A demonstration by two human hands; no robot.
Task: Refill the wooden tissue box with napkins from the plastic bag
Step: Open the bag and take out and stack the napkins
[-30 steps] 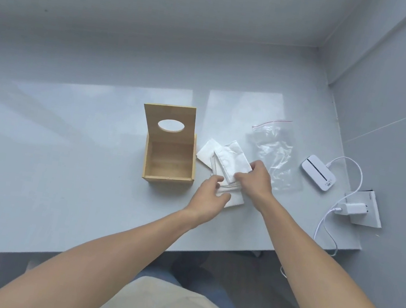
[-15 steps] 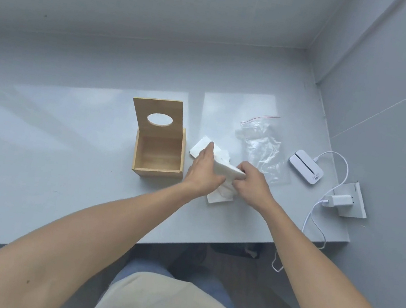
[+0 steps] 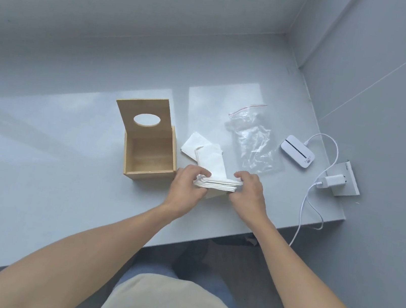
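Head view: napkins (image 3: 218,182) now squared into one stack, where a second ago they lay loose. My left hand (image 3: 186,187) and right hand (image 3: 250,194) pinch its ends, raised just above the table (image 3: 58,184). Wooden tissue box (image 3: 150,153) stands open and empty just left; plastic bag (image 3: 254,143) lies emptied behind. I judge loading comes next.

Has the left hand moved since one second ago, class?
Yes. The left hand has shifted from below the napkin stack to grip its left end, nearer the wooden tissue box, with the right hand opposite.
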